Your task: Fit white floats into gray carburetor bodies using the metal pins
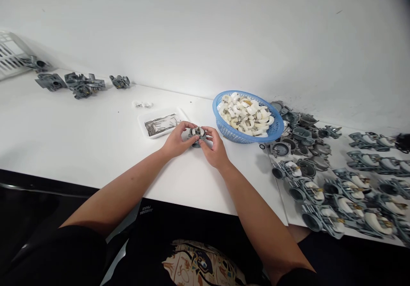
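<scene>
Between both hands sits a grey metal carburetor (197, 144) with a white plastic float (199, 131) on top of it. My left hand (178, 140) grips its left side, thumb across the top near the float. On the other side my right hand (215, 149) holds it, with the thumb pressed close to the left thumb. The fingers cover much of the carburetor, and any small part under the thumbs is hidden. Just left of the hands lies a white tray (144, 133) holding many thin metal pins (156, 125).
A blue basket (221, 125) full of white floats stands right of the hands. Bowl covers (304, 136) are heaped beyond it, and rows of carburetors (347, 209) fill the right. Two loose floats (142, 104) lie behind the tray. More carburetors (82, 84) stand by the wall, near a white crate (11, 51).
</scene>
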A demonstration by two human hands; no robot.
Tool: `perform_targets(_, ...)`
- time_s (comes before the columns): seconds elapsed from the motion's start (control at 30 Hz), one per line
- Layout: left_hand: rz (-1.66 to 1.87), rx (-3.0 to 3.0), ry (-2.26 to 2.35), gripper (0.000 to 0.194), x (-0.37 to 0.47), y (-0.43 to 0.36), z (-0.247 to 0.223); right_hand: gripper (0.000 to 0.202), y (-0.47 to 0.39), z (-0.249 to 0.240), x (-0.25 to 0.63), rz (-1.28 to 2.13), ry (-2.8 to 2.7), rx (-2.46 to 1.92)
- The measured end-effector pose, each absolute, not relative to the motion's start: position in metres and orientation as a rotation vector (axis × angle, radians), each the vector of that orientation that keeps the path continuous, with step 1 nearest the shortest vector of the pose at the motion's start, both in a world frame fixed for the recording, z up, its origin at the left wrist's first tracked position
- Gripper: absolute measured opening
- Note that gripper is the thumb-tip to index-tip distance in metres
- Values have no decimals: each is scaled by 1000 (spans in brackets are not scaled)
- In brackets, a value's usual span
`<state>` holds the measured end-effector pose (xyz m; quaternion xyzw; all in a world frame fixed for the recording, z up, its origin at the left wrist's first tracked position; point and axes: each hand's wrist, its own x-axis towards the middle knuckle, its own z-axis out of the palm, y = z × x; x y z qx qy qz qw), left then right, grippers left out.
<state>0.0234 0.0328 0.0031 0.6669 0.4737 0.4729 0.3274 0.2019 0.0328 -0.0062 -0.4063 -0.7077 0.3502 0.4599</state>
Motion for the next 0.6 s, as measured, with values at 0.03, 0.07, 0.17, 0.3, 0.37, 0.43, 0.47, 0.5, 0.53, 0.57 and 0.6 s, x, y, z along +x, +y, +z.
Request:
perform_targets(0.03, 1239, 1744, 1237, 30, 23, 33, 3, 39, 33, -7, 202, 858, -1742, -1004)
perform_targets(0.07, 1239, 1744, 1237, 31, 23, 34, 2, 39, 33, -7, 202, 855, -1743, -1008)
perform_targets(0.17, 1237, 1743, 1240, 31, 23, 35, 1, 39, 33, -7, 201, 851, -1746, -1016)
perform_targets(0.3, 1231, 1748, 1226, 30, 22, 34, 3, 40, 32, -5, 201, 852, -1752, -1018)
perform_targets(0.37, 1231, 1752, 1216, 31, 22, 34, 3, 40, 32, -5, 201, 846, -1758, -1024)
perform_targets(0.43, 1233, 1752, 1207, 31, 22, 34, 3, 40, 32, -5, 202, 839, -1768, -1028)
perform_targets(0.47, 1233, 1752, 1203, 31, 21, 35, 2, 40, 32, -5, 202, 835, -1772, -1030)
perform_targets(0.5, 1233, 1753, 1200, 31, 21, 36, 2, 41, 32, -6, 202, 827, -1772, -1032)
perform_targets(0.53, 1232, 1756, 1196, 31, 21, 36, 1, 42, 32, -6, 202, 815, -1768, -1028)
perform_targets(0.57, 1235, 1760, 1191, 31, 21, 37, 1, 44, 33, -7, 202, 795, -1762, -1021)
perform_targets(0.6, 1240, 1763, 1185, 31, 21, 37, 1, 47, 32, -7, 201, 767, -1755, -1011)
